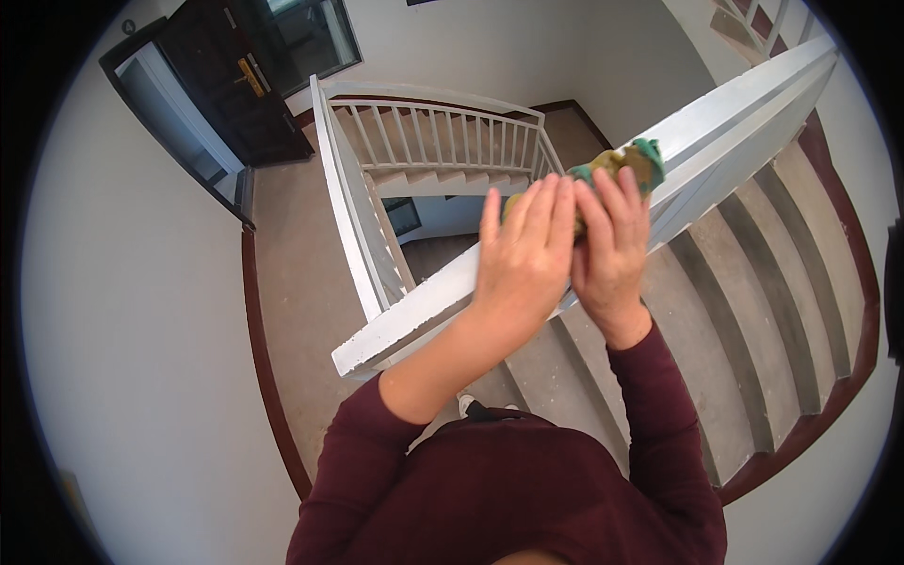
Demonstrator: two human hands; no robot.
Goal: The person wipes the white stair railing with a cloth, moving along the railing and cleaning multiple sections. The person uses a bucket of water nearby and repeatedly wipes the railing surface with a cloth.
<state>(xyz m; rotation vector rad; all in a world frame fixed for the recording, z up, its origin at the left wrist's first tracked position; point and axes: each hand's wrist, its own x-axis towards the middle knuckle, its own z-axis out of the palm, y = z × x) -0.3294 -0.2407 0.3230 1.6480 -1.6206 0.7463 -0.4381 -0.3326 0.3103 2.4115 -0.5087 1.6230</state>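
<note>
A crumpled yellow and green cloth (639,166) lies on top of the white stair handrail (417,304). My left hand (528,251) presses on its near part, fingers stretched out and nearly together, with the back of the hand up. Close beside it on the right, my right hand (613,244) rests on the cloth, its fingers bent over the rail. Both palms and the cloth beneath them are hidden. The rail slants from lower left to upper right, and its paint is chipped along the edges.
Concrete stairs (727,282) lie right of the rail. Beyond it, another white railing (438,134) surrounds the stairwell opening. A dark door (233,85) stands open at the upper left, beside a window (311,35). My shoe (465,404) shows on the floor below.
</note>
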